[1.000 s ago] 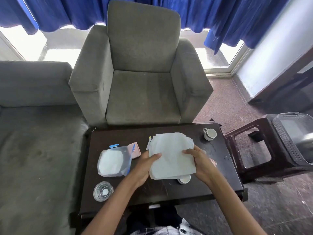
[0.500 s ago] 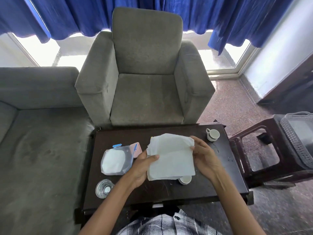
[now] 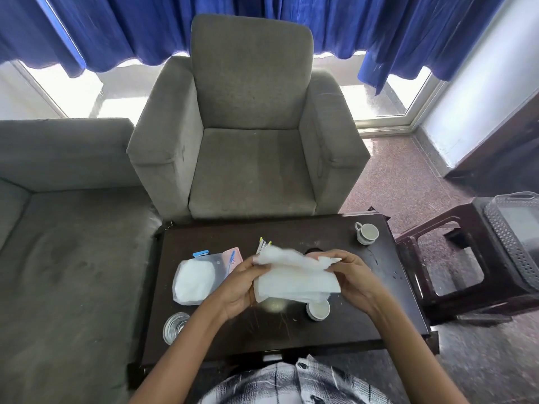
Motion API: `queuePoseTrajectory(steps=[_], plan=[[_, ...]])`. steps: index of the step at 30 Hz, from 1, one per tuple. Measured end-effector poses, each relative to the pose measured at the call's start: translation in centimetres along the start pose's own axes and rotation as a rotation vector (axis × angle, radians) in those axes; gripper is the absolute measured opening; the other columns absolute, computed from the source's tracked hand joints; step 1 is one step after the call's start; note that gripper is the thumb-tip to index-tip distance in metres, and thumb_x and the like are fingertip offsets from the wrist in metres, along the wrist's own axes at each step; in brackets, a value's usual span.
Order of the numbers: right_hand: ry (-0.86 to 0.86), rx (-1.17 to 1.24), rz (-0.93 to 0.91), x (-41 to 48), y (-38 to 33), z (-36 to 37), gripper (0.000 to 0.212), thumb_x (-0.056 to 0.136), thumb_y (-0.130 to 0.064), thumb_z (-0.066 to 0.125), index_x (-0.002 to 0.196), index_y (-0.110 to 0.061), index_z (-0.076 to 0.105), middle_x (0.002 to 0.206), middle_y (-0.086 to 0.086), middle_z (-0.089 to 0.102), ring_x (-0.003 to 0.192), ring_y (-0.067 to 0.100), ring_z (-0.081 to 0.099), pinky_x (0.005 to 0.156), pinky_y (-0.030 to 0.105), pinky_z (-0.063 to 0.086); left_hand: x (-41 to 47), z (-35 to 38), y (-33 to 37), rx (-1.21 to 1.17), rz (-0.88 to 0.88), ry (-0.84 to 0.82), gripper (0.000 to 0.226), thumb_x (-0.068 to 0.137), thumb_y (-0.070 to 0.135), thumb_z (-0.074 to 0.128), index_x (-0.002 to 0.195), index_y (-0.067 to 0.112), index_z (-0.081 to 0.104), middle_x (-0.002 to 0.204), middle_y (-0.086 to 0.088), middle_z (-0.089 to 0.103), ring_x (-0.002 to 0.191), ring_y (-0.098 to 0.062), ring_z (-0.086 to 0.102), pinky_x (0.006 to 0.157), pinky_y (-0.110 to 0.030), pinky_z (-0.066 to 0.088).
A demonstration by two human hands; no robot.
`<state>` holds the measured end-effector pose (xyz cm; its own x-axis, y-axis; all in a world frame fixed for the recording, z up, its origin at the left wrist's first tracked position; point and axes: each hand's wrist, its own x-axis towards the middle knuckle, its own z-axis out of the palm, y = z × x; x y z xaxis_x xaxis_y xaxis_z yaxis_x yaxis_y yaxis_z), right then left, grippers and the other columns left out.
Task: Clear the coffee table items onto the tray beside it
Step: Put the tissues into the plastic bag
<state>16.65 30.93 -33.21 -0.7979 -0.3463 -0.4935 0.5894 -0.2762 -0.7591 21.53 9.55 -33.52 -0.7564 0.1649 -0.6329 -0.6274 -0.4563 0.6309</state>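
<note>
A limp stack of white paper napkins (image 3: 294, 282) is gripped between the left hand (image 3: 237, 282) and right hand (image 3: 354, 277). Light and floppy, it is probably best supported from underneath.

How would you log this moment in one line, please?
left hand, right hand: grip white papers | glass: on coffee table | tray: on stool

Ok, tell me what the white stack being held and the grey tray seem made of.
The white folded stack: soft paper tissue or thin cloth, matte; it droops and crumples where held. The grey perforated tray: likely moulded plastic, given its lattice wall.
</note>
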Motion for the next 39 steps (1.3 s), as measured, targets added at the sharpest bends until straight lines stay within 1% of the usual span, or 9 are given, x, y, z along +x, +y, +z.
queuePoseTrajectory(steps=[4,7,10,15,19,24,29,34,39], plan=[[-0.002,-0.072,-0.137,0.0,0.0,-0.2,0.009,0.055,0.000,0.065,0.055,-0.006,0.071,0.090,0.009,0.074,0.084,0.027,0.066,0.065,0.028,0.056,0.3,0.1,0.4,0.005,-0.007,-0.024,0.043,0.094,0.010,0.039,0.067,0.018,0.071,0.085,-0.005,0.067,0.070,-0.017,0.064,0.063,-0.030,0.050],[-0.023,-0.156,-0.156,-0.3,-0.4,-0.2,0.036,0.077,0.011,0.048,0.055,-0.007,0.070,0.099,0.008,0.073,0.092,0.029,0.065,0.068,0.030,0.054,0.3,0.0,0.7,0.028,-0.002,-0.042,0.055,0.095,0.027,0.031,0.059,0.017,0.071,0.077,-0.002,0.069,0.068,-0.016,0.064,0.068,-0.031,0.043],[-0.027,-0.136,-0.112,-0.4,-0.6,-0.5,0.043,0.077,0.011,0.032,0.055,-0.004,0.067,0.112,0.015,0.068,0.102,0.033,0.062,0.076,0.039,0.048,0.2,0.1,0.8,0.209,0.032,-0.017,0.032,0.081,0.048,0.054,0.070,0.021,0.067,0.078,0.000,0.064,0.067,-0.015,0.059,0.061,-0.027,0.042],[-0.031,0.025,0.016,0.0,-0.4,-0.8,0.013,0.072,-0.022,0.059,0.067,-0.010,0.059,0.117,0.015,0.066,0.095,0.030,0.061,0.072,0.037,0.050,0.7,0.2,0.1,0.424,0.129,0.024,0.018,0.061,0.015,0.071,0.069,0.029,0.063,0.092,-0.006,0.059,0.083,-0.021,0.056,0.064,-0.028,0.044],[0.016,-0.227,0.118,0.5,0.7,-1.6,0.017,0.078,-0.005,0.066,0.093,-0.012,0.064,0.095,0.009,0.069,0.078,0.019,0.063,0.065,0.031,0.052,1.0,0.4,0.2,0.516,0.160,0.047,0.020,0.060,0.018,0.071,0.070,0.034,0.064,0.093,-0.005,0.060,0.084,-0.022,0.054,0.075,-0.034,0.043],[0.078,-0.229,0.149,0.9,1.0,-2.7,0.018,0.076,0.015,0.059,0.089,0.003,0.064,0.069,0.011,0.066,0.051,0.016,0.063,0.044,0.023,0.052,2.1,0.4,-0.4,0.629,0.169,0.080,0.019,0.067,0.014,0.071,0.074,0.030,0.065,0.088,-0.005,0.057,0.077,-0.019,0.048,0.071,-0.030,0.042],[0.253,-0.209,0.231,2.0,1.3,-5.3,0.018,0.078,0.016,0.054,0.084,0.003,0.065,0.065,0.010,0.067,0.050,0.015,0.065,0.045,0.023,0.055,3.6,1.4,-1.3,0.434,0.128,0.216,0.027,0.082,-0.014,0.055,0.083,0.012,0.062,0.094,-0.003,0.065,0.072,-0.008,0.064,0.060,-0.021,0.057],[0.478,-0.285,0.211,4.4,0.1,-10.6,0.021,0.078,0.020,0.050,0.085,0.005,0.063,0.069,0.013,0.061,0.042,0.011,0.063,0.042,0.019,0.053,4.5,1.5,-1.1,0.355,0.106,0.277,0.025,0.092,-0.003,0.045,0.099,0.016,0.060,0.105,0.001,0.068,0.090,-0.014,0.067,0.074,-0.026,0.055],[0.568,-0.405,0.253,10.9,2.3,-14.8,0.024,0.074,0.015,0.050,0.075,-0.001,0.067,0.082,0.018,0.063,0.072,0.034,0.063,0.056,0.032,0.058,5.7,2.2,-1.5,0.362,0.060,0.342,0.024,0.095,0.005,0.043,0.098,0.019,0.061,0.104,0.003,0.070,0.093,-0.015,0.067,0.081,-0.030,0.052]])
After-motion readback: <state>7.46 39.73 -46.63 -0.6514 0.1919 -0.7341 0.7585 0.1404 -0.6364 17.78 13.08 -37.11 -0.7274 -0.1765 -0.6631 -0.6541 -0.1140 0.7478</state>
